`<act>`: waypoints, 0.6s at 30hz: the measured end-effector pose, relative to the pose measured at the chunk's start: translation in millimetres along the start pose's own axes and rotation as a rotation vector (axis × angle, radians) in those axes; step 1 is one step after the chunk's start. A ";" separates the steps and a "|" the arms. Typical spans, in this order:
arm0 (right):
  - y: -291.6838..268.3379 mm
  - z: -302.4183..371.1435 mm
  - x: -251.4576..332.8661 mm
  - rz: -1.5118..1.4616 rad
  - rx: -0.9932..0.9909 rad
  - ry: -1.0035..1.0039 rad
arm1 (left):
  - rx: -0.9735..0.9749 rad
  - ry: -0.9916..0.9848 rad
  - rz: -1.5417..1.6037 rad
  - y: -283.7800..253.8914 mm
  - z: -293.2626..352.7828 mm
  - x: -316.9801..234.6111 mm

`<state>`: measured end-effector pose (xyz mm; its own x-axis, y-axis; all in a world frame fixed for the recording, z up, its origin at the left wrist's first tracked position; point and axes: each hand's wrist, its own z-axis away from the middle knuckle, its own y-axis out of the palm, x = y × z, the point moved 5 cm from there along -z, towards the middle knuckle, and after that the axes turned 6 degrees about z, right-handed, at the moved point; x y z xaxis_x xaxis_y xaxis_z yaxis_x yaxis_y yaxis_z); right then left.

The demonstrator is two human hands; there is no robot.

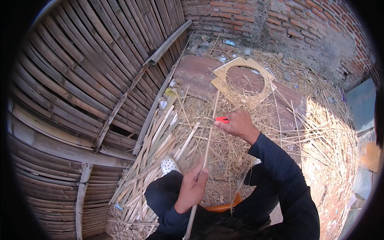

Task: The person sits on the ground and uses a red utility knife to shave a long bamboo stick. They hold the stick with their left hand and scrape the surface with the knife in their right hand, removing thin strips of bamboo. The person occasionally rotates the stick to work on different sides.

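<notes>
A long, thin bamboo strip (210, 138) slants up from my lap toward the wooden frame. My left hand (193, 187) is closed around its lower part, thumb along the strip. Further up, my right hand (235, 125) grips a small red-handled knife (221, 119) against the same strip. The knife's blade is too small to make out. A pale curl of shaving (208, 119) stands at the strip beside the knife. Beyond my right hand lies a flat wooden frame (256, 98) with a large round hole, and the strip's upper end reaches its left side.
Split bamboo strips (154, 150) lie piled at left beside my white clog (170, 165). Shavings (240, 156) litter the ground and a reddish-brown board (196, 72). A bamboo wall (88, 72) rises at left, a brick wall (236, 18) behind. An orange seat edge (224, 207) shows below me.
</notes>
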<state>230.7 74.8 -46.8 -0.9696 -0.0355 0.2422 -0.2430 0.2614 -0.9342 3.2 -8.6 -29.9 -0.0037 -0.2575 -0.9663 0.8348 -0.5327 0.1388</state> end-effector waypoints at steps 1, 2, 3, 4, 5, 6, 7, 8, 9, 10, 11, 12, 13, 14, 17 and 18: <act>5.3 -10.9 -23.3 0.015 0.017 0.080 | 0.005 -0.021 0.024 1.0 3.3 3.0; 2.7 -17.2 -39.9 0.040 0.031 0.159 | 0.016 -0.033 0.054 5.3 3.6 6.4; 2.3 -17.6 -46.3 0.062 0.010 0.154 | 0.025 -0.046 0.083 6.9 4.5 9.5; 2.1 -17.5 -48.9 0.079 -0.006 0.150 | 0.037 -0.041 0.039 5.5 6.6 12.0; 2.8 -18.0 -52.6 0.094 -0.022 0.146 | 0.038 -0.037 0.021 4.3 7.4 15.0; 6.5 -26.4 -65.6 0.059 -0.058 0.174 | 0.038 -0.033 0.002 3.4 7.5 18.3; 8.1 -32.3 -83.3 0.072 -0.066 0.246 | 0.043 -0.038 -0.017 2.3 9.4 21.4; 5.4 -34.2 -104.0 0.093 -0.078 0.325 | 0.065 -0.076 -0.031 3.2 10.7 22.8; 3.7 -32.8 -126.3 0.117 -0.077 0.422 | 0.087 -0.105 -0.045 5.3 10.8 21.7; 4.6 -30.7 -148.5 0.138 -0.074 0.510 | 0.100 -0.133 -0.058 7.4 11.6 20.8; 4.5 -20.5 -180.6 0.112 -0.107 0.626 | 0.138 -0.113 -0.036 11.7 14.7 16.3; 0.6 -5.4 -216.0 0.090 -0.145 0.747 | 0.183 -0.092 -0.014 15.9 19.8 9.5; -6.6 -2.5 -222.3 0.055 -0.184 0.858 | 0.217 -0.068 0.002 14.1 21.6 4.6; -4.5 -3.6 -218.5 0.022 -0.154 0.814 | 0.171 -0.083 0.032 7.1 18.5 4.9; -6.6 -0.4 -169.7 -0.062 -0.006 0.654 | 0.011 -0.134 0.176 -15.9 5.0 15.4; -7.0 -7.6 -133.8 -0.109 0.065 0.587 | -0.034 -0.162 0.248 -24.0 3.6 22.1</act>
<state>362.4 85.0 -70.6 -0.7648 0.4847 0.4244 -0.3593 0.2257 -0.9055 -18.9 -4.4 -53.7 0.1170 -0.5034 -0.8561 0.8393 -0.4107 0.3562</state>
